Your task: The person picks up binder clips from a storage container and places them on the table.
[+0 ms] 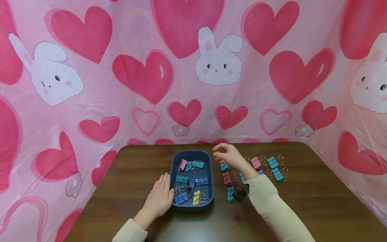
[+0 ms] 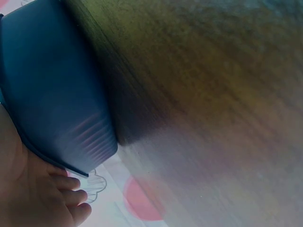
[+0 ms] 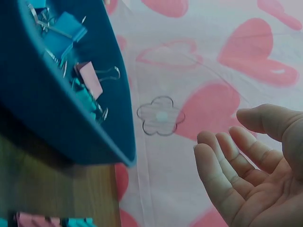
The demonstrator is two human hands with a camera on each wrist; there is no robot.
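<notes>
A dark blue plastic tray [image 1: 193, 208] holds several binder clips, among them a pink clip [image 1: 182, 164], a yellow clip [image 1: 197, 197] and a blue clip [image 1: 180, 198]. With straight fingers, my left hand [image 1: 159, 196] rests along the tray's left side; the left wrist view shows the palm by its rim. My right hand [image 1: 231, 157] is in the air just beyond the tray's right rim, fingers loosely bent. Nothing is between its thumb and fingers [image 3: 215, 175] in the right wrist view. Below it on the table lie a teal clip [image 1: 224, 167] and a red clip [image 1: 227, 178].
More binder clips lie on the brown wooden table [image 1: 127, 188] right of the tray, such as a pink clip [image 1: 255, 162] and a teal clip [image 1: 277, 174]. My right forearm partly covers some. A pink cloth [image 1: 181, 87] with hearts and rabbits hangs behind the table.
</notes>
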